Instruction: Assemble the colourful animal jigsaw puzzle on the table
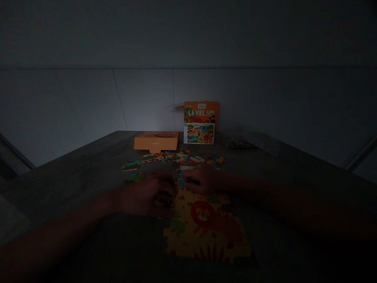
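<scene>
In dim light, a partly joined jigsaw puzzle lies in front of me, showing a red lion and a cub on yellow ground. Beside its upper left edge is my left hand, fingers curled around a dark yellowish puzzle piece. My right hand is closed at the puzzle's top edge, its fingertips on a blue puzzle piece; shadow hides the exact grip. Loose puzzle pieces are scattered beyond both hands, and a few green ones lie to the left.
An orange box lies at the back of the grey table. Right of it stands an orange "LEVEL UP!" box with a picture card in front. A clear plastic bag rests at the back right, before the white wall.
</scene>
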### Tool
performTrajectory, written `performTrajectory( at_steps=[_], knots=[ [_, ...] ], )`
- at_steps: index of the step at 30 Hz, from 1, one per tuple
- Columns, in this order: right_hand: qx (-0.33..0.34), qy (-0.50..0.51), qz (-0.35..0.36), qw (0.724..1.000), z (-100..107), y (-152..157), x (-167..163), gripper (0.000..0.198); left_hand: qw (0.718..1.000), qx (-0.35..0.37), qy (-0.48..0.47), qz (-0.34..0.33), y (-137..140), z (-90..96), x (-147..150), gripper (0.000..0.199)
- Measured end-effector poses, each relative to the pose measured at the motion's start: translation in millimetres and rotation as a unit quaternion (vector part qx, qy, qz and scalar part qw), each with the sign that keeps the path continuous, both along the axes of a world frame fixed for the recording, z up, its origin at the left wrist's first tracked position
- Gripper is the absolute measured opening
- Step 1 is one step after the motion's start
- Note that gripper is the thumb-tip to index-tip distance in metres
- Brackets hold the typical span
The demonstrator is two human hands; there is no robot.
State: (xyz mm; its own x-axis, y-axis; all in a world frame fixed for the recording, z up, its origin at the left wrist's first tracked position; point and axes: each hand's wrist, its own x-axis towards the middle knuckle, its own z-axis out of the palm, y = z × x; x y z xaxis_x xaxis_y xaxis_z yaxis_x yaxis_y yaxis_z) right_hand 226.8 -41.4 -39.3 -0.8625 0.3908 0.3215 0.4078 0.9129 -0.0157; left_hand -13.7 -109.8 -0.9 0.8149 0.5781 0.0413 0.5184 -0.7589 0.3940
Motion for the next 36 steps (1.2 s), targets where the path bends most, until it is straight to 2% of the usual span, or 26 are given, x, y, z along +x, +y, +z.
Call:
performTrajectory(
  at_steps=[6,14,21,36],
  knots=[
    [0.008,0.005,0.003,1.000,-4.8,3.9,0.0,0.018,1.000,-0.015,-0.017,-0.011,2.4,-3.8,-2.0,0.023],
    [-0.006,-0.010,-0.008,1.000,-0.4,0.5,-0.3,0.018,1.000,-0.022,-0.018,-0.011,1.9,-2.2,-0.7,0.025],
    [0.011,-0.003,0.000,1.000,-3.3,3.1,0.3,0.020,0.999,-0.039,-0.031,-0.007,1.5,-3.1,-1.5,0.026],
    [0.004,-0.008,-0.005,1.000,-0.3,0.1,-0.3,0.019,0.999,-0.027,-0.011,-0.023,0.2,1.4,0.2,0.018]
  ],
)
